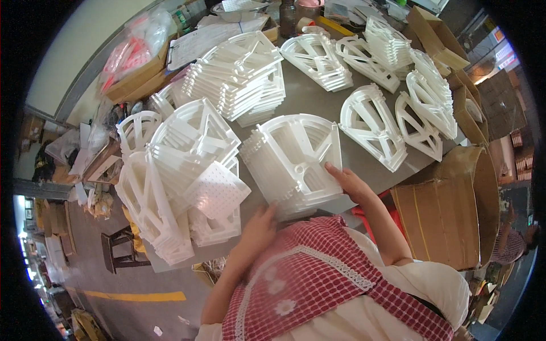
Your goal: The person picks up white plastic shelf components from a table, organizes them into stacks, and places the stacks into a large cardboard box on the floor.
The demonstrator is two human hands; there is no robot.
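In front of me a thick stack of white plastic fan-shaped frames (301,165) stands at the near edge of the grey table. My right hand (350,182) grips the stack's right side, fingertips over its edge. My left hand (260,224) is at the stack's lower left corner; motion smears its fingers, so their grip cannot be made out. Just left of it, a white dotted sheet (216,190) lies against another pile of the same frames (193,133).
More stacked frames (236,74) stand behind, and single or thinly stacked ones (372,128) lie to the right. An open cardboard box (438,207) sits beside the table at right. Papers on a clipboard (207,42) and a box of plastic bags (139,71) are at the back left.
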